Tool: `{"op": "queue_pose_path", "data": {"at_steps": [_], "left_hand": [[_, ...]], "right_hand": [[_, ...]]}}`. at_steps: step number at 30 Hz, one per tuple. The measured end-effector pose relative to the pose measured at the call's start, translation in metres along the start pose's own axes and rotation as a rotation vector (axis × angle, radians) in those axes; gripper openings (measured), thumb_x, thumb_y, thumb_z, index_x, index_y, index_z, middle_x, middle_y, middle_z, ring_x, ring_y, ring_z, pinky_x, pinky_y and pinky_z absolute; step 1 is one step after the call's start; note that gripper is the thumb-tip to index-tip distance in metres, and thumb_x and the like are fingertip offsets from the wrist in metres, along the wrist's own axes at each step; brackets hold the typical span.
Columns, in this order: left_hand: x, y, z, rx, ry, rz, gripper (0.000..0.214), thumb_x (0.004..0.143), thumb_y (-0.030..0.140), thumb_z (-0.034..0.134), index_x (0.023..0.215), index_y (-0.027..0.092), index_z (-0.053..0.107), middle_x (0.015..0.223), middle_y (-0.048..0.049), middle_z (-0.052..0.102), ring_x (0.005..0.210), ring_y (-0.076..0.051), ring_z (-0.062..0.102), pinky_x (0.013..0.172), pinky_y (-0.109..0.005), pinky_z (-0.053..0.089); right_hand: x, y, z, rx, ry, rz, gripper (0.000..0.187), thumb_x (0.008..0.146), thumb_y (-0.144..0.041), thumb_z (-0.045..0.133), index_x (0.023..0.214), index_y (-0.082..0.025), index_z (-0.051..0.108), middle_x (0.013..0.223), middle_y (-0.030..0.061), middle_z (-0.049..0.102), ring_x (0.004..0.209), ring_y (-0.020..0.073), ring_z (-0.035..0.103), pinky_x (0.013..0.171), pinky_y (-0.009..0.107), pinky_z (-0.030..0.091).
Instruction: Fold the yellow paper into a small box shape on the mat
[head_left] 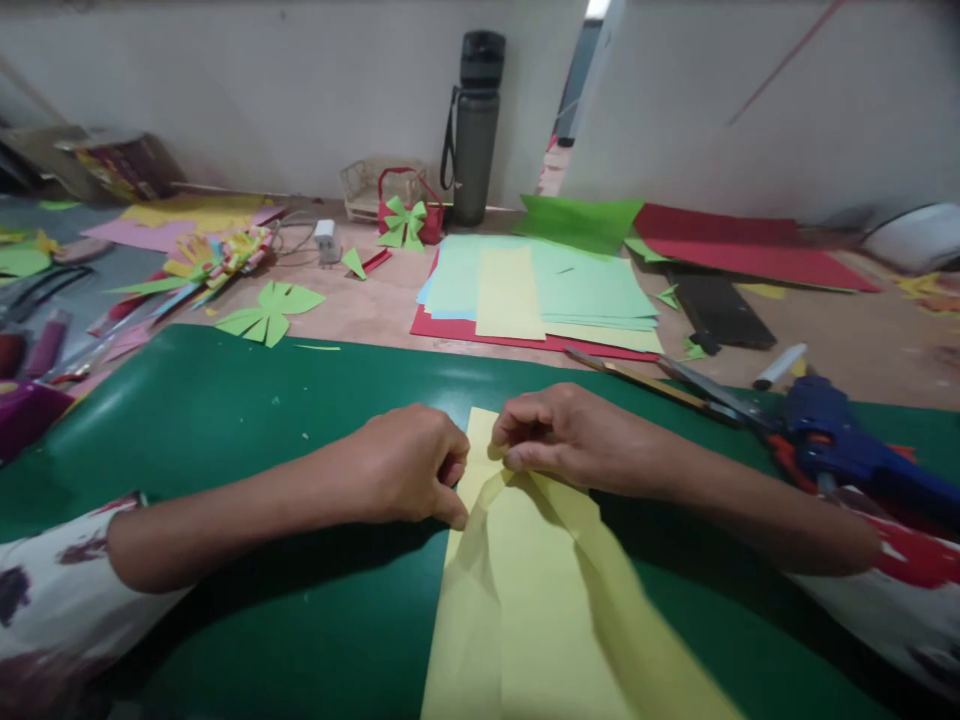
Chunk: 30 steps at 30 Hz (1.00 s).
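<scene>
A long piece of yellow paper (551,600) with folds along its length lies on the green mat (330,620), running from the bottom edge to the middle of the view. My left hand (416,465) is closed, its thumb pressing the paper's left edge near the far end. My right hand (559,435) pinches a raised, folded-back part of the paper between thumb and curled fingers. Between the two hands the far end of the paper lies flat.
Beyond the mat are stacked paper sheets (450,275), a dark bottle (476,150) and a small red basket (431,222). A blue glue gun (840,435), scissors (720,395) and a white marker (780,367) lie right. Cut green leaves (271,310) and paper flowers (225,255) lie left.
</scene>
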<state>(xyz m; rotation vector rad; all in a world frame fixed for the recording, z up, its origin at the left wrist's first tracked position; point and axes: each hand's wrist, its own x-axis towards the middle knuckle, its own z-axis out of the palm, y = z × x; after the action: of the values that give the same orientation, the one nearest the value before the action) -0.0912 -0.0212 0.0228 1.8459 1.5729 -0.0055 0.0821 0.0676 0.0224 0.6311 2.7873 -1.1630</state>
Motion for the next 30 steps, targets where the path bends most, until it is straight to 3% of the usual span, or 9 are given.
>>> {"op": "queue_pose_path", "data": {"at_steps": [7, 11, 17, 22, 30], "left_hand": [[0.003, 0.01, -0.004, 0.161, -0.025, -0.046, 0.016, 0.06, 0.031, 0.067, 0.06, 0.018, 0.056, 0.056, 0.0032, 0.055, 0.048, -0.011, 0.047, 0.04, -0.019, 0.023], [0.005, 0.019, -0.008, 0.224, -0.053, -0.076, 0.022, 0.057, 0.038, 0.07, 0.059, 0.019, 0.058, 0.053, 0.0031, 0.054, 0.046, -0.011, 0.044, 0.04, -0.021, 0.022], [0.004, 0.013, -0.007, 0.177, -0.026, -0.068, 0.027, 0.057, 0.041, 0.071, 0.058, 0.019, 0.056, 0.052, 0.0033, 0.054, 0.047, -0.011, 0.044, 0.041, -0.021, 0.023], [0.003, 0.001, -0.007, 0.029, -0.064, -0.003, 0.02, 0.066, 0.035, 0.064, 0.061, 0.019, 0.054, 0.052, 0.0047, 0.052, 0.047, -0.009, 0.043, 0.041, -0.02, 0.025], [0.008, -0.003, -0.01, -0.296, -0.172, -0.068, 0.016, 0.072, 0.029, 0.054, 0.063, 0.018, 0.047, 0.047, 0.0051, 0.046, 0.04, -0.009, 0.043, 0.038, -0.018, 0.03]], "right_hand": [[-0.007, -0.003, 0.005, -0.167, 0.059, -0.037, 0.01, 0.071, -0.013, 0.058, 0.078, -0.015, 0.065, 0.078, 0.004, 0.064, 0.077, 0.0157, 0.055, 0.066, 0.024, 0.037], [-0.01, -0.009, 0.01, -0.225, -0.006, -0.205, 0.024, 0.069, -0.005, 0.057, 0.088, -0.017, 0.068, 0.079, 0.0043, 0.063, 0.079, 0.0165, 0.053, 0.067, 0.026, 0.036], [-0.013, -0.009, 0.014, -0.199, -0.09, -0.288, 0.023, 0.067, -0.001, 0.059, 0.073, -0.019, 0.071, 0.074, 0.0015, 0.06, 0.078, 0.0149, 0.05, 0.07, 0.028, 0.034], [-0.014, -0.006, 0.014, -0.232, -0.09, -0.337, 0.019, 0.067, 0.002, 0.058, 0.061, -0.016, 0.062, 0.066, -0.0009, 0.051, 0.074, 0.0131, 0.045, 0.07, 0.028, 0.031], [-0.012, 0.006, 0.016, -0.185, -0.069, -0.407, 0.02, 0.071, 0.001, 0.053, 0.059, -0.014, 0.055, 0.07, 0.0002, 0.051, 0.077, 0.0129, 0.046, 0.072, 0.027, 0.033]]}}
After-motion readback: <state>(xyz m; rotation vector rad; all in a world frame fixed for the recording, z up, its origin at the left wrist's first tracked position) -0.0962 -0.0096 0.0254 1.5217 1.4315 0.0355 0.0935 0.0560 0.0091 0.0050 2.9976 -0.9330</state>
